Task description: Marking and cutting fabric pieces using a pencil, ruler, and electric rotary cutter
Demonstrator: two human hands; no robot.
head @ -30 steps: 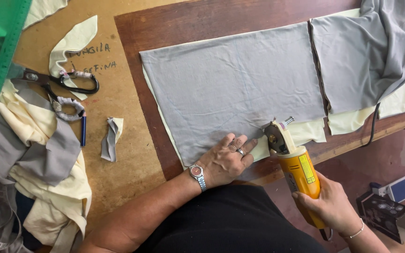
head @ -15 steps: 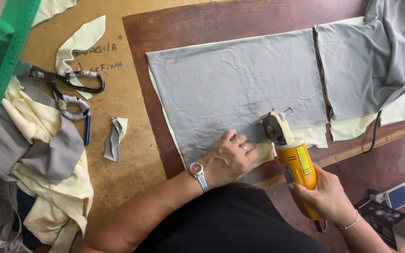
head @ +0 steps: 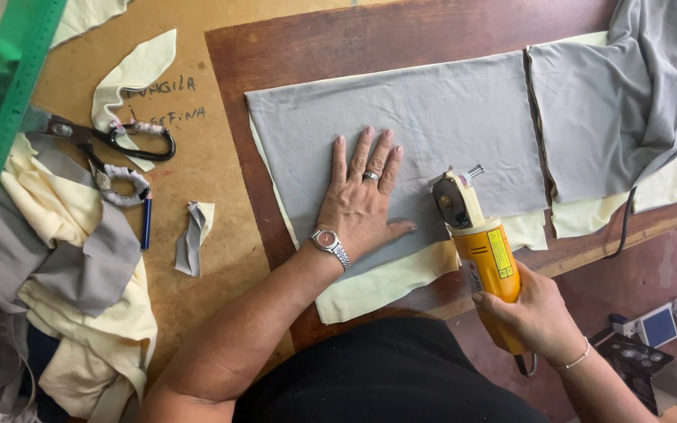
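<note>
The surface [head: 197,258] before me was a tan board with a darker brown panel set into it, reaching to the near edge. Over that panel lay the grey fabric [head: 432,133], a wide sheet with its long axis running left to right along the near edge, stacked on pale yellow fabric [head: 385,286] that showed past its near side. My left hand [head: 362,205] lay flat on the grey sheet, fingers spread wide, holding nothing. Just to its right, my right hand [head: 538,313] was wrapped around the yellow cutter [head: 483,251], whose body pointed away from me, its blade end resting at the grey sheet's near edge. So the uncut cloth lay ahead of the blade, toward the far edge. A label on the cutter's barrel was a small pale rectangle. Black-handled scissors [head: 123,141] lay toward the far left corner.
</note>
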